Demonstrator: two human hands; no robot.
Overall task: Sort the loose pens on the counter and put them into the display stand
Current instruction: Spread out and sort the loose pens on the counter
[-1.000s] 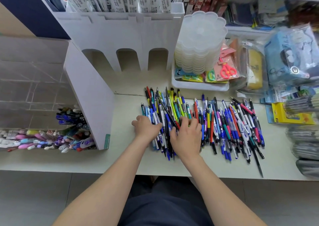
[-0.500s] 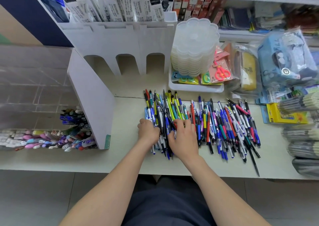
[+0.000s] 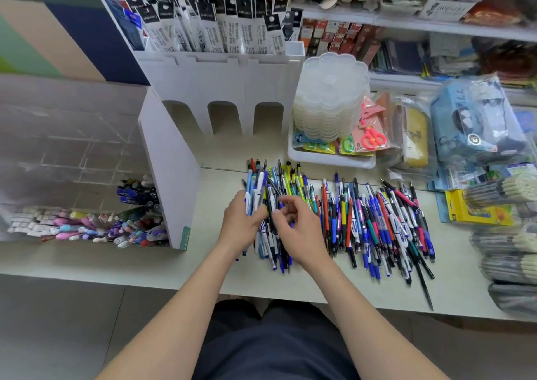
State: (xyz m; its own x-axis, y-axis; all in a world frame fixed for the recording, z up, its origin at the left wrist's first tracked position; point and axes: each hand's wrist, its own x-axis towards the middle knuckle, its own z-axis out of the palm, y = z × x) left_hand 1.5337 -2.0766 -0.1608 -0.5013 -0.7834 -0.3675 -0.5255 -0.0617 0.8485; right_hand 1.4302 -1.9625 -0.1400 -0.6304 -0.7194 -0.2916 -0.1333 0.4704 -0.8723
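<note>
A wide heap of loose pens (image 3: 363,220), blue, black, red, yellow and white, lies across the counter (image 3: 116,260). My left hand (image 3: 241,220) grips a small bundle of blue-and-white pens (image 3: 257,188) lifted at the heap's left end. My right hand (image 3: 296,228) hovers just right of it, fingers curled over the pens; whether it pinches one I cannot tell. The white display stand (image 3: 220,83) with three arched slots stands behind the heap, its top row full of packaged pens. To the left a clear stand section (image 3: 87,225) holds pens and markers.
A stack of clear flower-shaped palettes (image 3: 331,100) sits in a white tray (image 3: 328,159) behind the heap. Bagged goods (image 3: 476,124) and a yellow box (image 3: 470,211) crowd the right side. Bundled pencils (image 3: 508,263) lie at the far right. The stand's white side panel (image 3: 168,182) juts toward me.
Both hands lay flat on the left part of the heap before. Now my left hand has lifted a bundle of blue-and-white pens, and my right hand has risen with curled fingers.
</note>
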